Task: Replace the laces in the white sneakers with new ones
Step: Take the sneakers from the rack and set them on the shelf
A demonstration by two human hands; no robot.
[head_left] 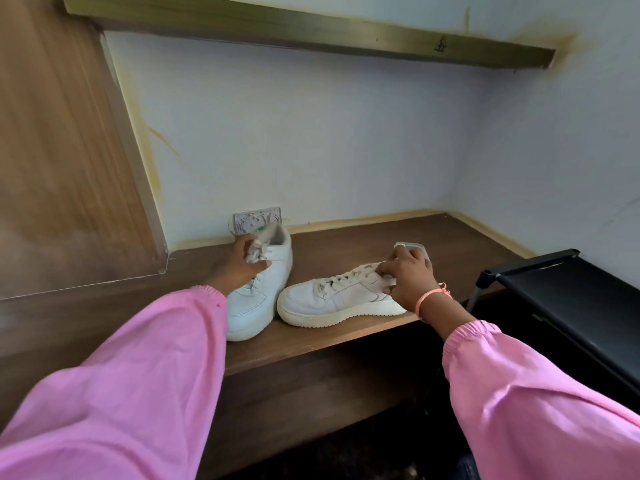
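Note:
Two white platform sneakers stand on a dark wooden shelf (346,237). The left sneaker (258,299) points its toe toward me. My left hand (240,263) grips it over the tongue and laces, thumb on the right side. The right sneaker (332,299) lies with its toe to the left and its white laces (349,273) threaded. My right hand (407,277) holds it round the collar and heel, fingers curled over the top. Both arms wear pink sleeves, and the right wrist carries a pink band.
A white wall socket plate (256,220) sits behind the left sneaker. A black rack (571,292) stands at the right, close to my right arm. A wooden panel (62,150) borders the left, and a wooden beam (311,29) runs overhead.

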